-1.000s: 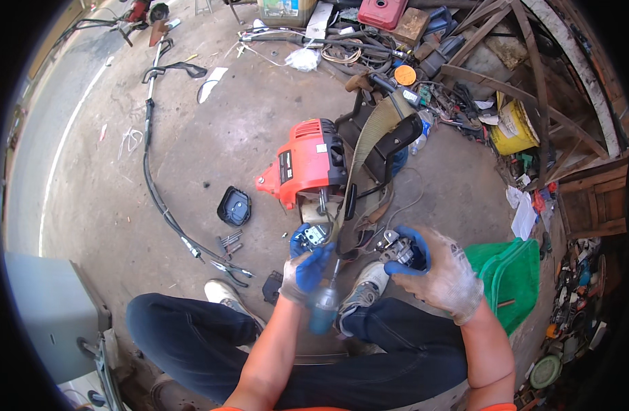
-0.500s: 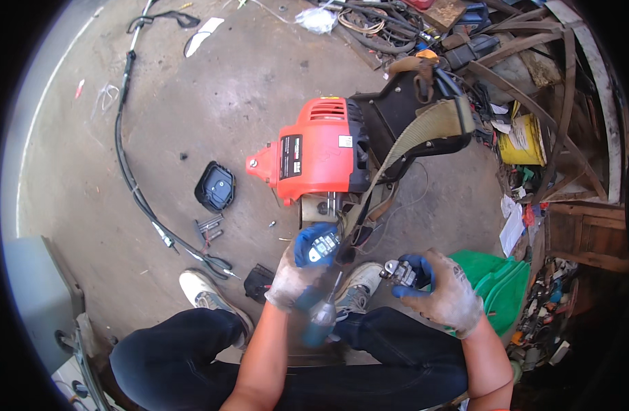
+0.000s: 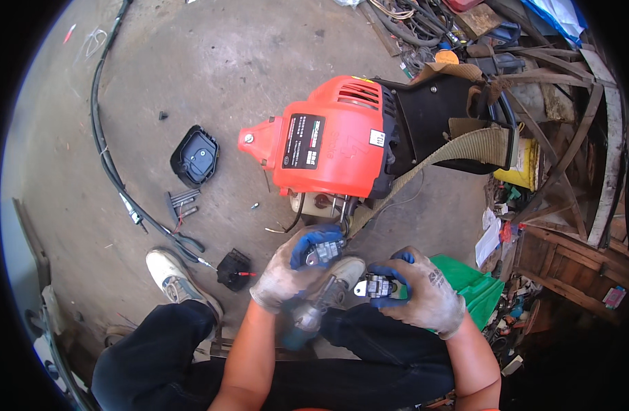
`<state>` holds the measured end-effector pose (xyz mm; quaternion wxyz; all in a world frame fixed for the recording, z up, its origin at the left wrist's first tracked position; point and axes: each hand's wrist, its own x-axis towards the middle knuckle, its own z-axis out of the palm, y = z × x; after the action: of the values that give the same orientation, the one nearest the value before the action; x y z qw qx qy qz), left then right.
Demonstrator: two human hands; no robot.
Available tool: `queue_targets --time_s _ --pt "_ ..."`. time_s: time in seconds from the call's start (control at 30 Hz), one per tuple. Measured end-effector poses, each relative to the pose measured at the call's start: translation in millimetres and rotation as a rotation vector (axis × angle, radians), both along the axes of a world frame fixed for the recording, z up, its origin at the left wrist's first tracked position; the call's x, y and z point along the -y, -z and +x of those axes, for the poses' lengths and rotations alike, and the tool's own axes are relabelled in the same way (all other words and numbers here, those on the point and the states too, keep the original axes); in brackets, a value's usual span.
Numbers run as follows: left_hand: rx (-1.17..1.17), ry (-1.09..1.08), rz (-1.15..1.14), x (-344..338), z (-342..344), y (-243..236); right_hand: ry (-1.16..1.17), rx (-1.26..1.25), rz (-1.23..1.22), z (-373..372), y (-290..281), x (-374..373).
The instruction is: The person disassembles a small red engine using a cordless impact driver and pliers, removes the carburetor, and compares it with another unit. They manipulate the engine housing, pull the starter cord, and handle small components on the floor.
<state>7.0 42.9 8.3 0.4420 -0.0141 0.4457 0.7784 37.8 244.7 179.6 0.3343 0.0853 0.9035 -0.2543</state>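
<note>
My left hand (image 3: 290, 264), in a white glove with blue fingertips, grips a small silver carburetor (image 3: 322, 253) just below the engine. In my right hand (image 3: 424, 291), gloved the same way, a second small carburetor (image 3: 378, 286) is held between thumb and fingers. The two parts are close together but apart. Beneath my left hand shows a blurred tool with a clear and teal handle (image 3: 306, 316); whether it is held or lying there I cannot tell. Ahead stands a backpack engine with a red cover (image 3: 335, 140). Its tan strap (image 3: 458, 154) trails down toward my hands.
On the floor at left are a black cover (image 3: 195, 156), a dark box-shaped part (image 3: 233, 269), metal pieces (image 3: 182, 205) and a long black cable (image 3: 103, 147). A green plastic object (image 3: 468, 284) sits right of my hand. Scrap and a wooden frame (image 3: 564, 161) crowd the right.
My right hand has moved left, bringing its carburetor nearer the left one and turning it. The left hand still holds its part, now tilted differently. The view has shifted, with the engine appearing larger.
</note>
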Motion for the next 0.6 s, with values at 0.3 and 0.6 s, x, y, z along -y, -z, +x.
queue_targets --time_s 0.3,0.6 --pt "0.119 0.028 0.100 4.0 -0.8 14.7 0.117 0.156 -0.068 -0.5 12.9 9.8" --pt "0.203 -0.020 0.223 2.1 -1.4 14.6 0.004 -0.006 -0.094 4.5 30.8 10.1"
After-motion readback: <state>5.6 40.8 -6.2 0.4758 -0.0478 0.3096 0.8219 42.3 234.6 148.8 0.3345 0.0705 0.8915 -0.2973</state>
